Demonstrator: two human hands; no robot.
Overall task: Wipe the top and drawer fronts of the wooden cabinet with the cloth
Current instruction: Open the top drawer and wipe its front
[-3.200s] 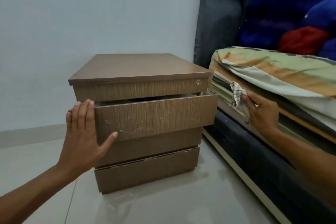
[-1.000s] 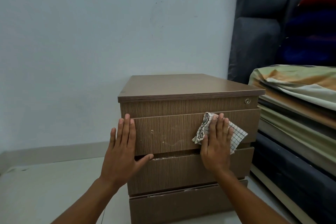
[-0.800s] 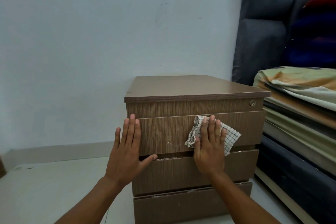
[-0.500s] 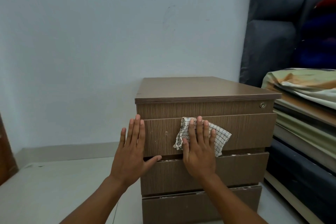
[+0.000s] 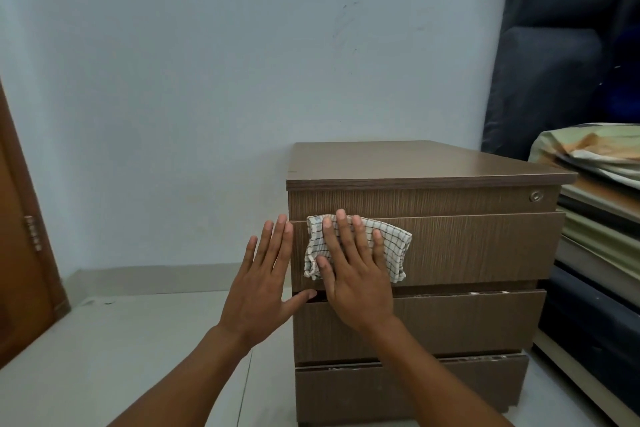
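The wooden cabinet (image 5: 467,163) stands on the floor against the wall, with three drawer fronts below its top. My right hand (image 5: 353,274) lies flat with fingers spread and presses a checked cloth (image 5: 394,246) against the left part of the top drawer front (image 5: 485,246). My left hand (image 5: 263,281) is flat against the cabinet's left front edge, its thumb at the gap under the top drawer. A small round lock (image 5: 535,196) sits at the upper right of the front.
A bed with folded bedding (image 5: 595,163) and a dark mattress base (image 5: 595,315) stands right beside the cabinet. A dark headboard (image 5: 554,45) rises behind. A brown door (image 5: 20,253) is at the far left. Pale tiled floor (image 5: 121,340) lies to the left.
My right hand has slid the cloth leftward across the top drawer front, from its right half to near my left hand. The left hand stays on the left edge.
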